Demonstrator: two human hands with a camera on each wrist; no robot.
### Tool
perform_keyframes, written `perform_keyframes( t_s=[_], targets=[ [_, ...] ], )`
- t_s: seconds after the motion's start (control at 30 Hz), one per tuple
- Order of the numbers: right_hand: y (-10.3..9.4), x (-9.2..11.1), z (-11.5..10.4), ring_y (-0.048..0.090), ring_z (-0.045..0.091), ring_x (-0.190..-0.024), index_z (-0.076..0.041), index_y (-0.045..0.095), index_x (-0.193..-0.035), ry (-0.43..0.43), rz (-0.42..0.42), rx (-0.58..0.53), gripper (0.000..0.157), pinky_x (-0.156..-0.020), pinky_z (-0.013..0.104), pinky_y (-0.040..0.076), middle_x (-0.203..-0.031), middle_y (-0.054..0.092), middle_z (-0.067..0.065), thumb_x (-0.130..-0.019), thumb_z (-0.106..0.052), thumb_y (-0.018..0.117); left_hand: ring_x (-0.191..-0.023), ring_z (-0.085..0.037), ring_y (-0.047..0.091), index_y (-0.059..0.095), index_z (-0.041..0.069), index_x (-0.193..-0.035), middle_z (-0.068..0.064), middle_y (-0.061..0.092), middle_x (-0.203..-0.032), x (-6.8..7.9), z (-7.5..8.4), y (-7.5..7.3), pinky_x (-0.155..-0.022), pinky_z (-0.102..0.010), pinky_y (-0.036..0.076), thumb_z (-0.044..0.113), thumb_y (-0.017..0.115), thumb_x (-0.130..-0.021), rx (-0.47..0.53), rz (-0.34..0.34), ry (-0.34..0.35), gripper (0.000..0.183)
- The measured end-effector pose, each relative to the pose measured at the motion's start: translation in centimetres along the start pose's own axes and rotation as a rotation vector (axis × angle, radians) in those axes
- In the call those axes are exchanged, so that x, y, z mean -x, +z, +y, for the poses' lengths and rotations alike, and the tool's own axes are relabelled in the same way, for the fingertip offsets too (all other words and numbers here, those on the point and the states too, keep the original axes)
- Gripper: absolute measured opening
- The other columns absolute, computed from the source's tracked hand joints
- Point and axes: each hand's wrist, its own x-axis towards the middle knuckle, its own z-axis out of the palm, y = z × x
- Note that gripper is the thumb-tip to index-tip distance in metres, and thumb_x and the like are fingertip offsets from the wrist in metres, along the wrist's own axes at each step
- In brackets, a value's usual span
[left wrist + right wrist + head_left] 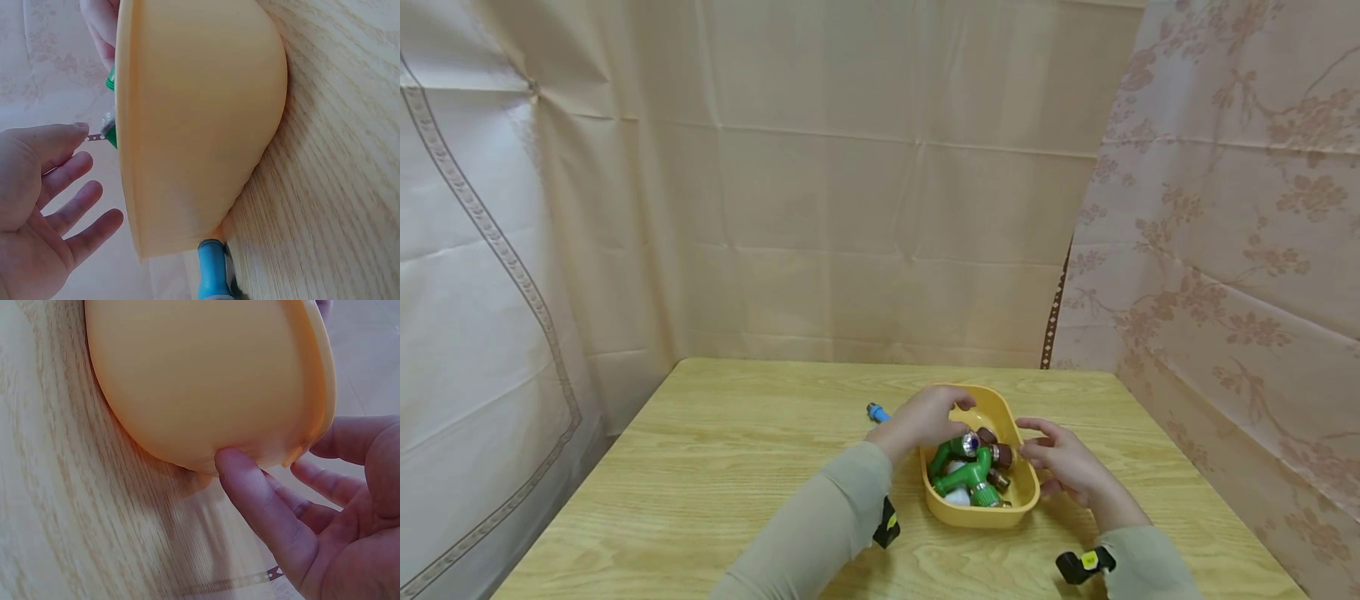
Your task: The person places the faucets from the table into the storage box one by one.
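Note:
A yellow tub (983, 517) stands on the table, holding green plastic taps (972, 475), several brown-ended fittings (1002, 455) and a white piece (958, 497). Over its left rim reaches my left hand (929, 414). In the left wrist view its fingers (85, 195) are spread and loosely bent, with nothing between them. My right hand (1066, 460) is at the tub's right side, thumb and fingers apart. Seen from the right wrist, one fingertip (230, 457) rests against the tub's outer wall and others are near the rim.
Behind my left wrist, a blue tap-like piece (877, 412) lies on the wooden table (737, 450), close to the tub's far left side. Hanging cloths (880, 208) surround the table at the back and both sides.

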Motion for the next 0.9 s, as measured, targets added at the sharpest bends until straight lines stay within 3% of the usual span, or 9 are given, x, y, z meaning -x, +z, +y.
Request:
perform_keyframes(
  t_s=[0.4,0.9],
  targets=[
    [0.1,-0.1,0.1,0.062,0.026,-0.088,-0.006,0.036,-0.154,-0.006,-0.010,-0.007,0.055,-0.061,0.046,0.060,-0.126,0.057,0.023,-0.103,-0.011,0.056,-0.118,-0.017,0.061,0.067,0.012,-0.133,0.004,0.067,-0.126,0.4,-0.6,-0.5,-0.099,-0.028,0.047,0.023,0.072,-0.097,-0.018,0.029,0.027,0.037],
    [0.1,0.0,-0.1,0.062,0.028,-0.092,-0.007,0.036,-0.154,0.004,0.005,-0.001,0.055,-0.064,0.048,0.060,-0.130,0.055,0.024,-0.103,-0.011,0.055,-0.125,-0.023,0.057,0.063,0.015,-0.137,0.003,0.064,-0.132,1.9,-0.6,-3.7,-0.102,-0.036,0.047,0.030,0.072,-0.098,0.080,0.090,0.000,0.043]
  ],
)
